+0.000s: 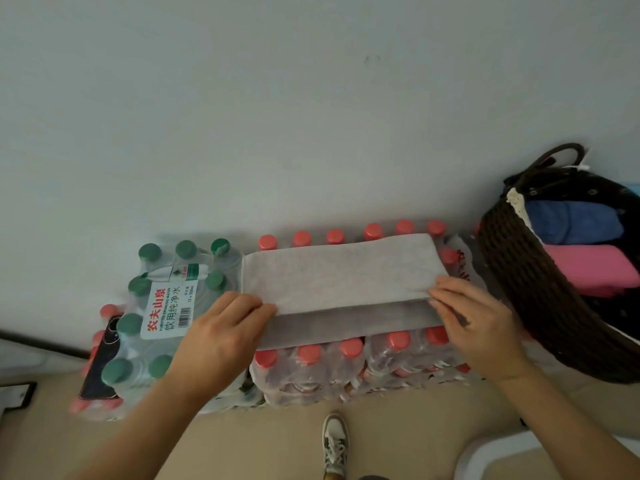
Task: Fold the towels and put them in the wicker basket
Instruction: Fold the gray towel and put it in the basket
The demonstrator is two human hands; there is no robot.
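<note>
A grey towel (343,278) lies folded lengthwise on top of packs of red-capped water bottles (349,362). My left hand (221,337) pinches the near left corner of the upper layer. My right hand (478,323) grips the near right corner of the same layer. The lower layer sticks out a little toward me below the folded edge. The dark brown wicker basket (530,292) stands at the right, touching the bottle packs. Inside it lie a folded blue towel (571,221) and a folded pink towel (595,268).
A pack of green-capped bottles (162,306) sits left of the towel. A dark phone (100,365) lies at its left edge. A pale wall rises behind. My shoe (335,441) is on the tan floor below. Something white (491,455) shows at the bottom right.
</note>
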